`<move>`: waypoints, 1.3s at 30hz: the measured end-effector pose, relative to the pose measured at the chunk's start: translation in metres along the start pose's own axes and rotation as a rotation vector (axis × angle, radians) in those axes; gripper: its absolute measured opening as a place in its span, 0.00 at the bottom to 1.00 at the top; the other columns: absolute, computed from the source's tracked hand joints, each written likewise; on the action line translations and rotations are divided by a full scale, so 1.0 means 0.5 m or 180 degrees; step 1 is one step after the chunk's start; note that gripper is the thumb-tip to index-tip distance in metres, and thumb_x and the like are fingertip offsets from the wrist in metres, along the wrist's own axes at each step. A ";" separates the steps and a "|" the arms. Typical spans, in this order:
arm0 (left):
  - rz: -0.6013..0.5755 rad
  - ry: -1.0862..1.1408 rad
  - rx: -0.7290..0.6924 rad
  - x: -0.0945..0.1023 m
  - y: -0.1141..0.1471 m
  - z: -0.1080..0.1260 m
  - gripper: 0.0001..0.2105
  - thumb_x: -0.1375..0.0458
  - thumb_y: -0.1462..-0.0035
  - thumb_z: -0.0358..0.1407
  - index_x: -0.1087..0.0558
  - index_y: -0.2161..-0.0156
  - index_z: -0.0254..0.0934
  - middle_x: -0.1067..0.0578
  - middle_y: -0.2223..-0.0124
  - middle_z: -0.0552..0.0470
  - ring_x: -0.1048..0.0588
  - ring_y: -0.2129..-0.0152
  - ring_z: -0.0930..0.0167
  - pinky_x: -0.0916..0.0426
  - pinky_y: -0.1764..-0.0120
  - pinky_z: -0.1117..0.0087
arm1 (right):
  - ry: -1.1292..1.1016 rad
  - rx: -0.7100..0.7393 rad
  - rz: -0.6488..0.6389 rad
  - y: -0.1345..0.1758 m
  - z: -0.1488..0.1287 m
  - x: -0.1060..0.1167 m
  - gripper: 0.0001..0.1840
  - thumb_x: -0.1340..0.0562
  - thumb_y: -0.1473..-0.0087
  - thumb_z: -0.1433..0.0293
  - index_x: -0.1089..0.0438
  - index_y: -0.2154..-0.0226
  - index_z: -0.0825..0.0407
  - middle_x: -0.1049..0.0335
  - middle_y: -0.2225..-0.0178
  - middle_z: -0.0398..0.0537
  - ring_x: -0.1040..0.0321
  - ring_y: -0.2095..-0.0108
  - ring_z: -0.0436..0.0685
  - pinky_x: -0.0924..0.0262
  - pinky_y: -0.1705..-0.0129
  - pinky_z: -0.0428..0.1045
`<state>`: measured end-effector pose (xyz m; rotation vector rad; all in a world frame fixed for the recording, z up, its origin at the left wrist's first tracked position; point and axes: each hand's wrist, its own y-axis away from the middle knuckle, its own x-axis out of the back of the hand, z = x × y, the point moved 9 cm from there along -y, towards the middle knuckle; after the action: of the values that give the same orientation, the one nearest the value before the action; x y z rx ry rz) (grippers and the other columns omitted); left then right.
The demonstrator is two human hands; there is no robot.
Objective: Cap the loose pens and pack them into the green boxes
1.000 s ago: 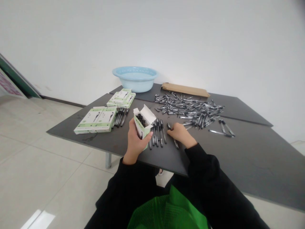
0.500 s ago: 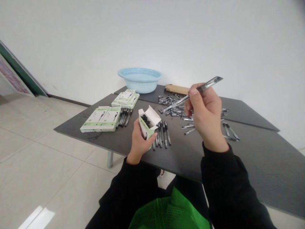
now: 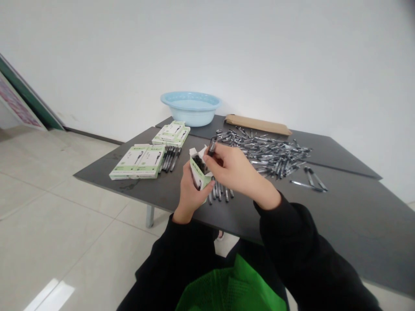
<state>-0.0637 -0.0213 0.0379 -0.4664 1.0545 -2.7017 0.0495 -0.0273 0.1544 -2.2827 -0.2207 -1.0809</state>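
My left hand (image 3: 189, 190) is wrapped round a small white and green carton (image 3: 198, 174), its top flaps spread and dark pen ends showing inside. At the carton's mouth, my right hand (image 3: 231, 168) pinches a clear pen with a dark end (image 3: 212, 146); the pen's lower part is hidden by the fingers and flap. Beside the carton, partly under my right hand, several pens (image 3: 222, 194) lie in a row on the dark table (image 3: 259, 220). To the right spreads a large heap of clear and black pens (image 3: 272, 153).
Closed pen boxes (image 3: 138, 162) lie at the left with a row of pens (image 3: 171, 159) against them. More boxes (image 3: 171, 133) are stacked behind. A light blue basin (image 3: 191, 108) and a flattened brown cardboard piece (image 3: 257, 124) sit near the wall. A few loose pens (image 3: 313, 179) lie right.
My right hand has moved left and down from above the heap to the carton's opening, bringing the pen with it. My left hand and the carton have hardly moved.
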 end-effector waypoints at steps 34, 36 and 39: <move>0.0062 -0.0043 0.0013 0.002 -0.001 -0.002 0.35 0.35 0.51 0.39 0.42 0.40 0.36 0.30 0.46 0.42 0.28 0.50 0.60 0.32 0.48 0.59 | 0.0160 0.0544 -0.0018 0.037 -0.005 -0.020 0.17 0.49 0.35 0.69 0.32 0.47 0.50 0.33 0.50 0.55 0.37 0.49 0.62 0.43 0.47 0.58; 0.0068 -0.0019 0.0044 0.003 -0.001 -0.002 0.34 0.35 0.51 0.38 0.42 0.40 0.36 0.30 0.47 0.43 0.28 0.50 0.60 0.32 0.48 0.59 | 0.0081 0.0620 0.0074 0.042 -0.008 -0.011 0.15 0.48 0.36 0.72 0.31 0.52 0.51 0.31 0.52 0.54 0.35 0.50 0.61 0.42 0.48 0.57; 0.0071 -0.0002 0.0075 0.003 0.000 -0.001 0.34 0.35 0.51 0.38 0.41 0.40 0.37 0.29 0.48 0.44 0.27 0.52 0.61 0.31 0.50 0.60 | 0.0080 0.0697 0.0042 0.049 -0.012 -0.014 0.13 0.48 0.37 0.74 0.30 0.57 0.51 0.30 0.54 0.54 0.34 0.51 0.61 0.42 0.48 0.57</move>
<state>-0.0651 -0.0211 0.0379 -0.4485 1.0207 -2.6912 0.0506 -0.0497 0.1412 -2.0722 -0.2985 -1.0250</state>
